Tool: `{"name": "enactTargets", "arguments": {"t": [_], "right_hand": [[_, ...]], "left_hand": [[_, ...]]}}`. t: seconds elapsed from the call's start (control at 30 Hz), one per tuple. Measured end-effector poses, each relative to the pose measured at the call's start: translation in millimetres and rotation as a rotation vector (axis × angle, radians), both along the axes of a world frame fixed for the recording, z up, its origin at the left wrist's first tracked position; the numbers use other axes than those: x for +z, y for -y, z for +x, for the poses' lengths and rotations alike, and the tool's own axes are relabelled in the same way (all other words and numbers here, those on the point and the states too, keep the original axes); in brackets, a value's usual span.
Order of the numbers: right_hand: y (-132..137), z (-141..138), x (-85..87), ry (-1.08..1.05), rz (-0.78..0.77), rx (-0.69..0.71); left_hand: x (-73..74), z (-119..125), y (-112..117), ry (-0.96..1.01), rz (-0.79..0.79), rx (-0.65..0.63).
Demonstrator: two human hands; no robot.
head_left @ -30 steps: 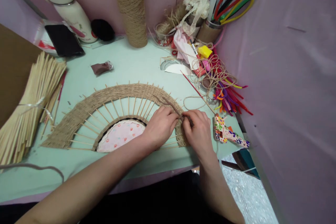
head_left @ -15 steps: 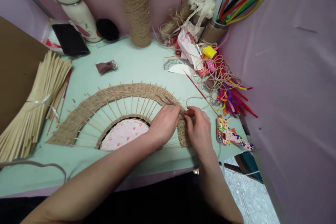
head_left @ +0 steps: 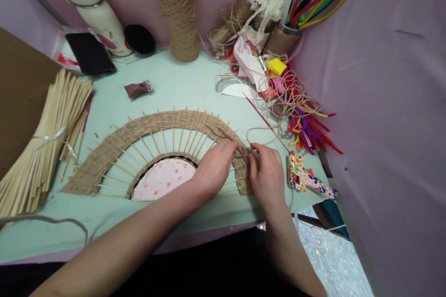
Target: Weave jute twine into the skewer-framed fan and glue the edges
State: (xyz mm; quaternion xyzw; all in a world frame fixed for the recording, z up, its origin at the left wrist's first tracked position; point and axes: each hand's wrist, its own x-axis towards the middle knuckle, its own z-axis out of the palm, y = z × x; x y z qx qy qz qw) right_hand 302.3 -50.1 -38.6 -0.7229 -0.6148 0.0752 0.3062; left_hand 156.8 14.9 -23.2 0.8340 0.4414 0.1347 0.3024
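Observation:
A half-round fan frame [head_left: 137, 132] lies flat, its wide band of tan twine woven over thin wooden sticks. Pale pink patterned fabric fills its inner half-circle [head_left: 165, 178]. On the right part of the band rests a thin, dark brown branching strip [head_left: 223, 133], possibly clay. My left hand [head_left: 218, 167] bends over the band, fingertips closed at the strip's lower end. Just right of the band's edge, my right hand [head_left: 268, 171] has its thumb and fingers curled together; whatever they hold is hidden. A small gap separates both sets of fingertips.
Bundled flat wooden sticks [head_left: 45, 141] lie left. A twine spool [head_left: 177, 14], a white bottle [head_left: 101, 21] and a phone [head_left: 90, 53] stand or lie behind. Tangled twine, pipe cleaners [head_left: 310, 130] and a can of scissors [head_left: 284, 37] crowd the right. A brown packet [head_left: 138, 89] lies behind the fan.
My right hand has shifted slightly right, away from the left fingertips, uncovering more of the band and brown strip. The left hand stays nearly in place. The whole view has moved a little.

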Motion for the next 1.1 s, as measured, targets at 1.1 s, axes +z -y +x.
{"name": "enactTargets", "arguments": {"t": [1.1], "right_hand": [[2, 1, -6.6, -0.122, -0.006, 0.054]], "left_hand": [[-16.5, 0, 36, -0.002, 0.266, -0.158]]}}
